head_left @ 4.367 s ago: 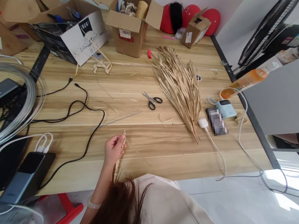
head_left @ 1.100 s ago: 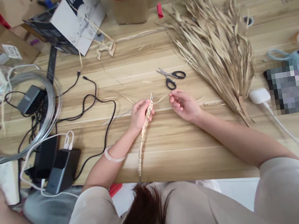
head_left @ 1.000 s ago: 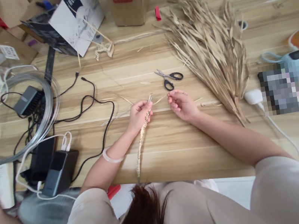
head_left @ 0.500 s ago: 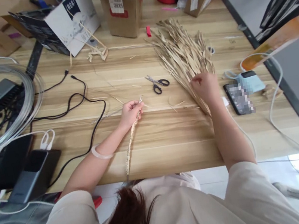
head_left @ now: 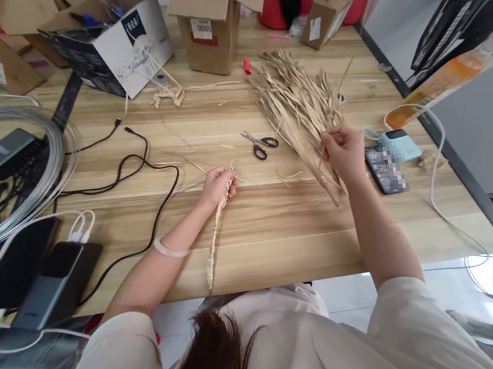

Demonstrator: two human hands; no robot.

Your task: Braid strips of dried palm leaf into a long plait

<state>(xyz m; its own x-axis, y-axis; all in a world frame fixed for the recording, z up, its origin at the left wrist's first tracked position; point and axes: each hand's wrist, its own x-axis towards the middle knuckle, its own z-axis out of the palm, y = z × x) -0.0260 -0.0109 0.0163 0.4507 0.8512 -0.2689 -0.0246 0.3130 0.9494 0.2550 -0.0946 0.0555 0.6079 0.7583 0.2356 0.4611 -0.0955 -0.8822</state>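
My left hand point(head_left: 216, 186) is closed on the top end of a braided straw cord point(head_left: 215, 244). The cord trails back over the wooden table point(head_left: 254, 233) toward my body. My right hand point(head_left: 344, 150) rests on the lower part of a bundle of dried straw leaves point(head_left: 292, 102), its fingers pinched on a thin strand from the bundle. Small black-handled scissors point(head_left: 260, 143) lie between my two hands, nearer the bundle.
A phone point(head_left: 384, 169) and a pale blue device point(head_left: 402, 144) lie right of the bundle, with white cables. Cardboard boxes point(head_left: 212, 24) stand at the back. Black cables point(head_left: 141, 170), a wire coil point(head_left: 17, 183) and power banks point(head_left: 47, 287) fill the left side.
My right hand left the cord end, reached right to the straw bundle and now pinches a strand there. My left hand has kept hold of the braided cord.
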